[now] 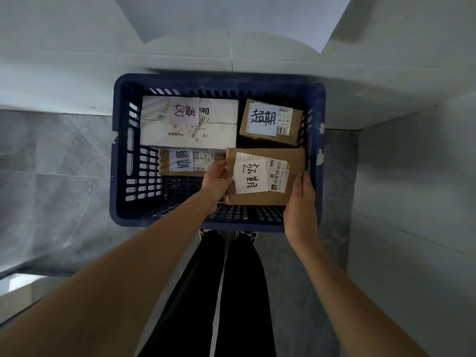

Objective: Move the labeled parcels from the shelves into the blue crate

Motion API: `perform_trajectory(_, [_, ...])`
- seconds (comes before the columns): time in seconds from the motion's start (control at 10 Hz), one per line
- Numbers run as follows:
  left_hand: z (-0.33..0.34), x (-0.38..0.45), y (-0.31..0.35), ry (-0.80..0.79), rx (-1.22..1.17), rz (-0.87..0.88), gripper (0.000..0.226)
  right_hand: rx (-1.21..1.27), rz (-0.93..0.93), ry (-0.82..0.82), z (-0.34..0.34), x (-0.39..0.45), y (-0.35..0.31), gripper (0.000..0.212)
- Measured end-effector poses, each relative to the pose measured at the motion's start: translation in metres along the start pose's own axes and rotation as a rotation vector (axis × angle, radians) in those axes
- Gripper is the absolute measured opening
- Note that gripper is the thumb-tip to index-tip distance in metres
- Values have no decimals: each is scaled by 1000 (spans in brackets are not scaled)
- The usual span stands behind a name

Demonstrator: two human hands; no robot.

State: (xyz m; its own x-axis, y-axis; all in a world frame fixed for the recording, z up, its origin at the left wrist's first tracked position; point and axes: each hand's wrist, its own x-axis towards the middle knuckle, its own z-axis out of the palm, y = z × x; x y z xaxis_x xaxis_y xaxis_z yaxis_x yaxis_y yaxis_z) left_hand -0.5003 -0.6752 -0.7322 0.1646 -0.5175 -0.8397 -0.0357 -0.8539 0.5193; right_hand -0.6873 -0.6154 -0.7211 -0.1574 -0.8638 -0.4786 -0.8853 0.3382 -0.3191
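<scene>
Both hands (257,186) hold a brown parcel (293,161) over the crate (219,81) – fingertips hidden

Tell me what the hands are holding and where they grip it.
A brown parcel: left hand on its left edge, right hand on its right edge.

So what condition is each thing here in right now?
Blue crate: on the floor, partly filled.
White parcel: lying flat inside.
Small brown box: inside, label up.
Brown parcel: held over the crate.
Left hand: grips its edge.
Right hand: holds its other side.
</scene>
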Motion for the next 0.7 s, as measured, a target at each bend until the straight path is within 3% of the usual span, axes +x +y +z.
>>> perform_trajectory(0.2, [1, 0, -1, 10, 97, 31, 49, 6, -41, 38, -5, 6, -5, 64])
perform_trajectory(0.4, [-13, -16, 10, 22, 407, 154, 49, -12, -31, -49, -19, 2, -10, 66])
perform_trajectory(0.7, [-62, -75, 51, 30, 843, 573, 53, -3, 11, -21, -62, -41, -21, 58])
